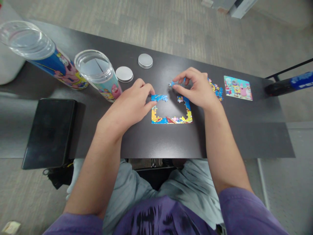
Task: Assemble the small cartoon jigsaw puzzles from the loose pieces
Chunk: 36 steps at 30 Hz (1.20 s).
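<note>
On the dark table lies a partly joined jigsaw puzzle (pixel 171 120), a colourful border with a gap along its top edge and a bare middle. My left hand (pixel 137 101) rests at the puzzle's left side, its thumb and fingertips touching the upper left corner, fingers apart. Above the gap, my right hand (pixel 193 86) pinches a small blue puzzle piece (pixel 171 84) between thumb and fingers. Loose puzzle pieces (pixel 216 89) lie in a pile just right of that hand, partly hidden by it.
A picture card (pixel 238 88) lies farther right, near a dark bottle (pixel 288 85). On the left stand two clear-topped printed cylinders (pixel 70 73) (pixel 107 88), with round metal lids (pixel 124 73) (pixel 145 60) close by. A black tablet-like slab (pixel 50 130) overhangs the front edge.
</note>
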Each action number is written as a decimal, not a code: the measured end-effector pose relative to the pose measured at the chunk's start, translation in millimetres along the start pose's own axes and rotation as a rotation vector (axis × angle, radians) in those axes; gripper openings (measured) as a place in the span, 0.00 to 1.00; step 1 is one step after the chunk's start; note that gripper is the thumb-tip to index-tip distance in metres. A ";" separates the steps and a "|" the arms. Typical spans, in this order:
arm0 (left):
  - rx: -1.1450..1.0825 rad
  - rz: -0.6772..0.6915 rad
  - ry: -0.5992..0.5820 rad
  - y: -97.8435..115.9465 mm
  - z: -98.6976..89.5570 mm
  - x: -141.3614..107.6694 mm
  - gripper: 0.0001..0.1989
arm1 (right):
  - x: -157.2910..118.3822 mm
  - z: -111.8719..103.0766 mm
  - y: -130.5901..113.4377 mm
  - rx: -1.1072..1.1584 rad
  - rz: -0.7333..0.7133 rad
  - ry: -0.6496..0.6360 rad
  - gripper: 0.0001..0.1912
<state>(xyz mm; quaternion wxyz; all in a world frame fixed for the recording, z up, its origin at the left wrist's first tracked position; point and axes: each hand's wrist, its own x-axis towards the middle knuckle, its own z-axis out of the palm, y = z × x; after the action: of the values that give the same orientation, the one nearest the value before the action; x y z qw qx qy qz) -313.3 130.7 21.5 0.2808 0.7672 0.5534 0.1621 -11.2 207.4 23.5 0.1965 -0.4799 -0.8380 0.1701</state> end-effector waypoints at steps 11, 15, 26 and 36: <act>0.020 0.019 0.008 -0.5 1.2 0.0 0.14 | 2.5 13.0 10.8 -0.104 0.042 0.019 0.11; 0.027 0.045 0.021 -4.3 2.9 0.0 0.15 | 2.9 10.6 9.6 -0.092 0.025 -0.018 0.08; 0.019 0.039 0.032 -4.6 2.9 -0.5 0.12 | -0.1 -2.0 13.0 -0.061 0.048 0.015 0.15; 0.027 0.045 0.037 -9.1 5.9 0.1 0.14 | -6.8 -13.7 70.7 -0.092 0.180 0.194 0.10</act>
<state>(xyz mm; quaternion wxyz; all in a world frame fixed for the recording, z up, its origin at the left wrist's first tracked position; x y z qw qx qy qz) -316.9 131.4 11.3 0.2561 0.7801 0.5433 0.1751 50.8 236.9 0.8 0.2383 -0.5759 -0.7755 0.1012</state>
